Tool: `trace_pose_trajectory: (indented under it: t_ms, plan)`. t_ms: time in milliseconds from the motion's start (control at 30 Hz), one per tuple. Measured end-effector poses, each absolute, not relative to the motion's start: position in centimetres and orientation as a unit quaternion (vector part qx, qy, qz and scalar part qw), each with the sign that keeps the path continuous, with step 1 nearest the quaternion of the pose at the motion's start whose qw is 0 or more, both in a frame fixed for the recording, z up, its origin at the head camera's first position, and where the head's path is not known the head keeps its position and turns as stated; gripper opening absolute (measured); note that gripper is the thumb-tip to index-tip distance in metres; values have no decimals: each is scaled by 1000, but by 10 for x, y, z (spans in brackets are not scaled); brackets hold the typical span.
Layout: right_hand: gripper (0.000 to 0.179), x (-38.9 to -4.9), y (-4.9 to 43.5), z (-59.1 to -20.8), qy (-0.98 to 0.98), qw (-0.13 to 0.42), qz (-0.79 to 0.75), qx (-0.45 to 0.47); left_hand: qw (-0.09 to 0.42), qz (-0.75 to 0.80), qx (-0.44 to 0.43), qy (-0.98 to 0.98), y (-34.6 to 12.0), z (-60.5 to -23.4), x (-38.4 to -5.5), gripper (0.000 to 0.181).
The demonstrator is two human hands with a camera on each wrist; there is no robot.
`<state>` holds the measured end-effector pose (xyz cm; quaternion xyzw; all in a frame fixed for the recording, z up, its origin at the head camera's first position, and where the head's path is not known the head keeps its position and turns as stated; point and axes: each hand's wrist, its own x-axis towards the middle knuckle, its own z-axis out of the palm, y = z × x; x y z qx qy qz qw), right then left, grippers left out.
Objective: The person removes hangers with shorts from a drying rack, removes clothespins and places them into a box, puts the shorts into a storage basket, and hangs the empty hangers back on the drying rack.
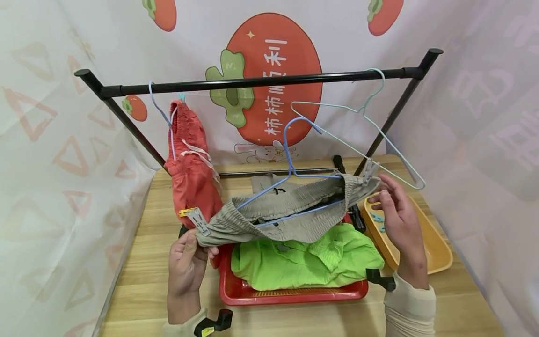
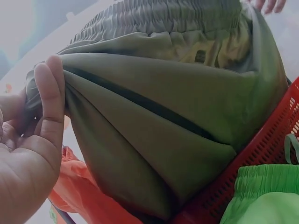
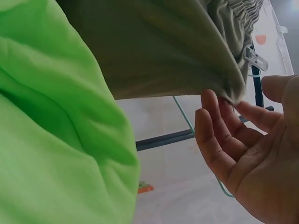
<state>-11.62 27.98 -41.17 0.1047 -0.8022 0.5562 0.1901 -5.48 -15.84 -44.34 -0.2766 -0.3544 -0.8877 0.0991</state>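
Fingers of the left hand (image 1: 187, 264) are pinching the left end of the grey shorts (image 1: 307, 229), while those of the right hand (image 1: 400, 217) are only touching the other end, the thumb standing apart from the cloth. The grey shorts are hanging above the red basket (image 1: 294, 298), with the blue hanger (image 1: 289, 159) sitting inside their waistband. Its hook is resting on nothing, so the weight could swing or tip if the left pinch slackened. Clear plastic clips are sitting at both ends, the left clip (image 1: 198, 221) and the right clip (image 1: 370, 169); how deeply they are biting is hard to tell, and the thick elastic gathers might creep out, dropping the garment into the basket. The pale green hanger (image 1: 364, 110), hanging behind and right of the basket, could be snagging the right clip if the load drifted that way.

Ribbed, puckered elastic is forming the waistband; smooth, matte cloth is falling below in long fan-like folds. Bright green fabric (image 1: 303, 269) is lying crumpled within the basket's perforated walls, and red shorts (image 1: 191, 178) with white drawstrings are hanging behind its left side.
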Motion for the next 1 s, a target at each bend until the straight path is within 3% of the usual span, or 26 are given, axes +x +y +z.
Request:
trace_pose_trajectory:
  t_ms: [233,600,833,1000]
  plan:
    - [20,-100,275,-415,-802,236,546,54,73,-906,-231,-348,-172,-444,-51,40]
    - [14,-70,271,-416,-811,241,528,74,137,-870,-108,-461,-178,-435,-49,28]
    - [14,-46,272,-419,-818,222,524,82,142,-790,-76,-591,-189,-431,-44,22]
    - [15,-27,273,-419,-829,158,532,63,126,-741,-87,-654,-202,-430,-40,19]
